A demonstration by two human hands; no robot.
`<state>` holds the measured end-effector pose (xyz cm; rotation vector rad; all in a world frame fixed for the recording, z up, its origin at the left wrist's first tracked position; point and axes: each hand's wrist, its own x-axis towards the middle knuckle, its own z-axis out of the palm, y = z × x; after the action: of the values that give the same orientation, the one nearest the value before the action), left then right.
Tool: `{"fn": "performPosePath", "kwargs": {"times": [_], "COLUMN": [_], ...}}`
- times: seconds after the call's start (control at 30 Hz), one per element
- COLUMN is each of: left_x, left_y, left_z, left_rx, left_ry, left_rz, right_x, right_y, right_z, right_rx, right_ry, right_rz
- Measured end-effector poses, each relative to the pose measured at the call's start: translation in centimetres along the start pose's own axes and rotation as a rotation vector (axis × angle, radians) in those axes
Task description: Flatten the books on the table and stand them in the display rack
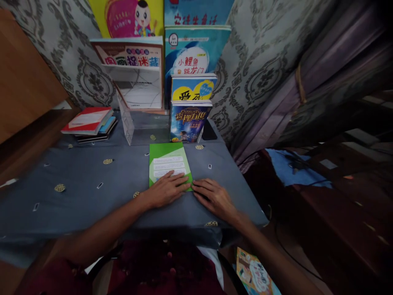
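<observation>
A green book [167,153] with white text panels on its cover lies flat on the table in front of me. My left hand [168,189] rests flat across its lower part, fingers stretched toward the right edge. At the book's lower right corner is my right hand [213,196], its fingertips touching or very close to that corner and its fingers extended. Neither hand grasps anything. Part of the book's lower edge is hidden under my left hand. Just behind it stands a clear display rack [143,133] with a dark blue book [187,123] in its front right slot.
More upright books, including a teal book [196,49], fill the tiered rack. A stack of books [89,123] with a red one on top lies at the left. A black phone-like object [209,131] sits right of the rack. Below the table's right side is a colourful book [254,272].
</observation>
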<state>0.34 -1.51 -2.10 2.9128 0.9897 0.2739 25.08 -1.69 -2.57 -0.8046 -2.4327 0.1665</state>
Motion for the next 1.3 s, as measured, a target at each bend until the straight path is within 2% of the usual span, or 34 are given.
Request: {"fn": "performPosePath", "kwargs": {"times": [0.47,0.8,1.3], "left_x": [0.0,0.2,0.4], "left_y": [0.1,0.4,0.8], "left_z": [0.2,-0.1,-0.8], "left_rx": [0.012,0.11,0.13], "left_ry": [0.042,0.095,0.069], "left_rz": [0.001,0.032,0.026], "right_x": [-0.1,-0.1,-0.3], "right_y": [0.3,0.3,0.5], "right_z": [0.2,0.3,0.5], "right_rx": [-0.05,-0.072,-0.072], "right_ry": [-0.016,0.014,0.021], "right_rz": [-0.003,-0.041,-0.029]}}
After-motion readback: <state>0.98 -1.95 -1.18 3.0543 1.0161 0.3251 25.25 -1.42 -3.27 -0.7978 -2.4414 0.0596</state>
